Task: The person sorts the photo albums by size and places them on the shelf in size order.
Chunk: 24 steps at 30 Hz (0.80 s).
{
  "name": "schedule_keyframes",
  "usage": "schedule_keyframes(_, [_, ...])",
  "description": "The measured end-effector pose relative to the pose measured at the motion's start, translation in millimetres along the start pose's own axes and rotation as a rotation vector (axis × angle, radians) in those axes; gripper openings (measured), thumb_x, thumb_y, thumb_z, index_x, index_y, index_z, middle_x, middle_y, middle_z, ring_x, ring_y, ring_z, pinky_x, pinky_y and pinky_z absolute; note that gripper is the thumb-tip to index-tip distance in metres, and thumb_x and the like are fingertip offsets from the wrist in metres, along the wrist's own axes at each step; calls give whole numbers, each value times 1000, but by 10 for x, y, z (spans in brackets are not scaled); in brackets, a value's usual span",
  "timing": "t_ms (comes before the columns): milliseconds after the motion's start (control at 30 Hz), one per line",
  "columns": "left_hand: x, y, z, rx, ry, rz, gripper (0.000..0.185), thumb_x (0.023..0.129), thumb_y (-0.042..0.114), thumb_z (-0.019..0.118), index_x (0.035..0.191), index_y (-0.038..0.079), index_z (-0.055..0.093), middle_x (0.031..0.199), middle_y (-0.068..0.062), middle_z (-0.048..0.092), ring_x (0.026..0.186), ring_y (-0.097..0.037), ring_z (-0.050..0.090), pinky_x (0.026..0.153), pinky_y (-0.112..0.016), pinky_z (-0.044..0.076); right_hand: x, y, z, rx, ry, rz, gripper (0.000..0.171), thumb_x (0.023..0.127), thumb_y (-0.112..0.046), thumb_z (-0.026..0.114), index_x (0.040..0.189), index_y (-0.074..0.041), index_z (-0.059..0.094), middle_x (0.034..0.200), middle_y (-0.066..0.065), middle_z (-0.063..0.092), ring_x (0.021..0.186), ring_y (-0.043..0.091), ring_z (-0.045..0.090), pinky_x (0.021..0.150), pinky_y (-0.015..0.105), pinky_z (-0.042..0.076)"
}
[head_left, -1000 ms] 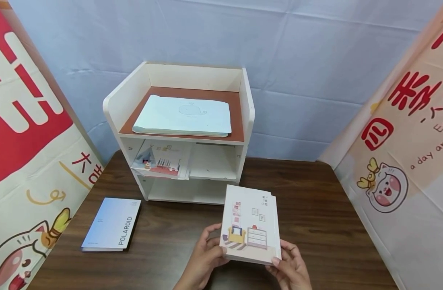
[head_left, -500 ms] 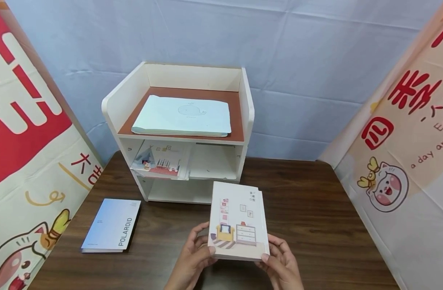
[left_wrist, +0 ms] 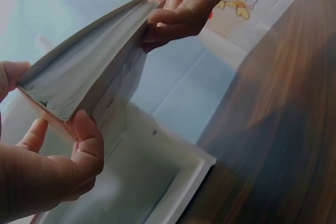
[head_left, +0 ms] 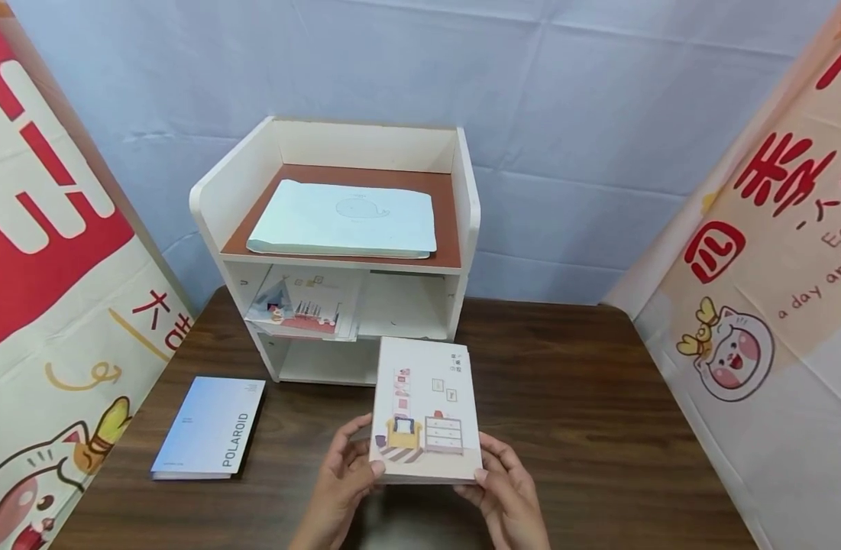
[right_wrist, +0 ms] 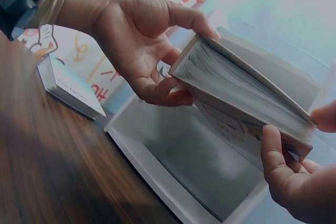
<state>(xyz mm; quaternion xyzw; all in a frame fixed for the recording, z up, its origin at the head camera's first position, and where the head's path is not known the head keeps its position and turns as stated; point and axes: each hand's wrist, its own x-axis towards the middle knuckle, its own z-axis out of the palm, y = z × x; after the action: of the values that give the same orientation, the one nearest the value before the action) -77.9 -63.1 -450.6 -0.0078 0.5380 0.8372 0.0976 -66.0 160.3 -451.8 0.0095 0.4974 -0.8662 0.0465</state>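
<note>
Head view. Compared with one second ago, illustrated notebook (head_left: 425,412) now shifted toward 9 o'clock and a little toward 12 o'clock, closer to white shelf unit (head_left: 338,252); far edge now overlapping the front of the lowest opening. Judged from this: being lined up with a compartment, not yet inside. Held above brown table (head_left: 599,428), near bottom center. Left hand (head_left: 341,477) at 7 o'clock of the cover, thumb curled over the near corner; right hand (head_left: 506,489) at 5 o'clock, thumb on the cover edge, fingers under. Both closed around the notebook, not wide.

Count here: hands, two; held notebook, one; pale whale notebook (head_left: 341,220) on the top level, one; picture booklet (head_left: 303,305) on the middle level, one; blue Polaroid book (head_left: 210,428) lying flat at 9 o'clock, well apart, one. Shelf unit, one, with three levels. Banners at both sides, two.

Left wrist view. Page block of the notebook (left_wrist: 89,66) seen from its edge, tilted up. Left thumb (left_wrist: 86,145) pinching the near corner at 7 o'clock; right hand (left_wrist: 181,3) gripping the far corner at 1 o'clock. White shelf wall (left_wrist: 184,182) below.

Right wrist view. Same notebook (right_wrist: 241,93), one; left hand (right_wrist: 147,40) clasping at 10 o'clock, right-hand fingers (right_wrist: 278,171) curled at 4 o'clock. Polaroid book (right_wrist: 71,85) on the table at 9 o'clock.
</note>
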Motion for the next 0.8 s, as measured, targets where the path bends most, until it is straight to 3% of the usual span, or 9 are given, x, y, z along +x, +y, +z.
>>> schedule_keyframes(233, [-3, 90, -90, -3, 31, 55, 64, 81, -4, 62, 137, 8, 34, 116, -21, 42, 95, -24, 52, 72, -29, 48, 56, -20, 166, -21, 8, 48, 52, 84, 6, 50, 131, 11, 28, 117, 20, 54, 90, 25, 60, 75, 36, 52])
schedule_keyframes(467, [9, 179, -168, -17, 13, 181, 56, 81, -9, 55, 132, 1, 36, 116, -24, 41, 97, -26, 53, 75, -32, 50, 112, -12, 277, 12, -53, 4, 51, 83, 9, 50, 130, 9, 30, 117, 20, 54, 92, 24, 60, 76, 37, 51])
schedule_keyframes(800, [67, 252, -208, -34, 108, 173, 42, 84, -7, 55, 124, -2, 44, 116, -22, 47, 99, -25, 54, 77, -34, 50, 255, -8, 350, 71, -128, -53, 51, 84, 9, 49, 130, 9, 27, 116, 18, 52, 92, 21, 58, 77, 33, 50])
